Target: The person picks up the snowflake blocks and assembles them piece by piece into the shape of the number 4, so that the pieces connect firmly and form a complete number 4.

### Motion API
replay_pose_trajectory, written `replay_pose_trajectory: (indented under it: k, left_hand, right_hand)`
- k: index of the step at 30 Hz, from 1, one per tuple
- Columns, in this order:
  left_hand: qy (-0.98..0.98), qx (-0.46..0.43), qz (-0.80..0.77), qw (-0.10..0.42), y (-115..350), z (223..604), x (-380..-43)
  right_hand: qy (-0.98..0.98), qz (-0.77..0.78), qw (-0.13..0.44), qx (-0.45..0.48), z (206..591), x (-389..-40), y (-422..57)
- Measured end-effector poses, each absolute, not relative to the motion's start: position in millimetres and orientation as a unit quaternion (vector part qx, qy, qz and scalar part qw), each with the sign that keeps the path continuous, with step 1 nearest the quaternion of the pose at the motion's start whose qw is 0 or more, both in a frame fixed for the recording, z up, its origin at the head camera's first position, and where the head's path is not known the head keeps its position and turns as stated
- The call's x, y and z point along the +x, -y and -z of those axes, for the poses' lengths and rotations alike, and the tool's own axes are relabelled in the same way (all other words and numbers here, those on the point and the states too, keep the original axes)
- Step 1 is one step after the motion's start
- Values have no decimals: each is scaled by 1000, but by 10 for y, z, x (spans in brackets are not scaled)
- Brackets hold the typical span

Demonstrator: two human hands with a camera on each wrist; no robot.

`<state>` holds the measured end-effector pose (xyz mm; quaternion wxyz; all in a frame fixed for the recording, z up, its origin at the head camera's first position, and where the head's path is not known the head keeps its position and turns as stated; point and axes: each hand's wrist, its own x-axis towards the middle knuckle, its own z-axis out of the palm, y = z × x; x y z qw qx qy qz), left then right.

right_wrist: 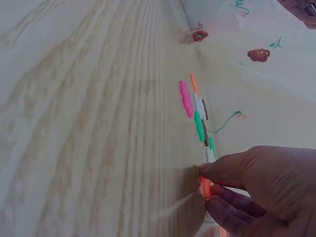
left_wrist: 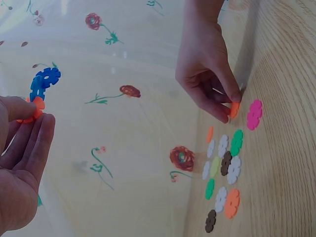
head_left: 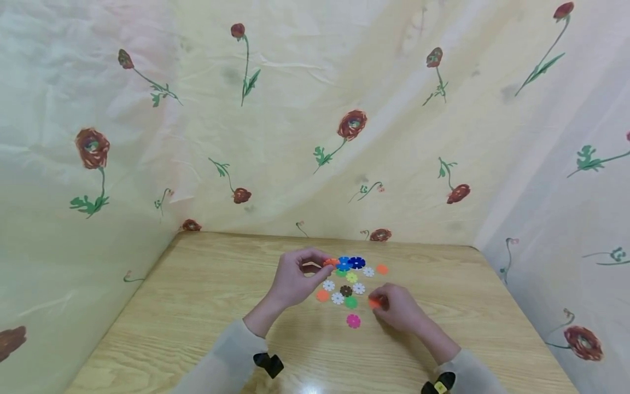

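Note:
My left hand pinches an orange snowflake disc above the table. Linked to that disc are a light blue disc and a dark blue disc, making a short chain pointing right. Lower and to the right, my right hand pinches a separate orange disc between thumb and fingers, close to the tabletop. Left of this hand lie a pink disc, a green disc and a brown disc.
Several white discs, one of them a white disc, lie flat on the wooden table. Among them are a yellow disc and loose orange discs, including an orange disc. A flowered cloth hangs around the table's back and sides.

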<state>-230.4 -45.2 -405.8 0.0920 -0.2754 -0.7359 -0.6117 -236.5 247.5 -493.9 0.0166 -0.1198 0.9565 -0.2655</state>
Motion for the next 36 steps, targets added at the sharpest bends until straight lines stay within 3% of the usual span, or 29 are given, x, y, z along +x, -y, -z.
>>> replay_pose_trajectory:
  k: [21,36]
  left_hand:
    - [734,-276,613,93,459,4044,-2318]
    - [733,-280,613,90,441,4046,-2319]
  right_hand:
    - [-951,290,40,-99,4805,-2386,-2529]
    - [-925,320,-92,-182,4336,-2351,-2534]
